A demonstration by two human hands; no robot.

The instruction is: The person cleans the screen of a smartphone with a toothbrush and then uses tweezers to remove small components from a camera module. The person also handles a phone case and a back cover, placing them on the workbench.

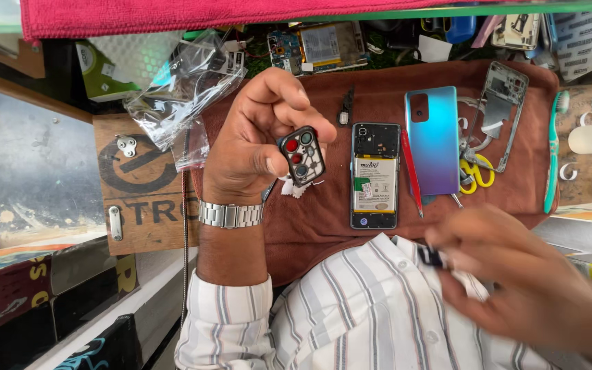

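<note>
Head view looks straight down on the bench, and I take the opened phone [375, 176], lying back-up on the brown cloth [310, 226] with its battery showing, as my landmark. To the left of the opened phone I see my left hand [251, 147] raised, wrist in a metal watch band [231, 214] and a striped sleeve below it. Its fingers [289, 103] are curled in and pinch a small black camera-lens frame [302, 155], thumb on its left edge, fingertips over its top; the frame shows red and green round windows and sits just left of the opened phone, above a scrap of white tissue [296, 188]. Below and right of the opened phone my right hand [515, 274] is blurred by motion; its fingers are drawn together on a small dark part [432, 257], though I cannot tell what that part is.

Just right of the opened phone lies a red pry tool [411, 171], then a blue-teal back cover [433, 140], yellow-handled scissors [475, 175] and a bare metal phone frame [503, 109]. Farther right, at the cloth's edge, is a green toothbrush [553, 151]. Above the opened phone lies a loose circuit board with battery [320, 46]. Well left of it, clear plastic bags [179, 89] sit near a wooden board [142, 185].
</note>
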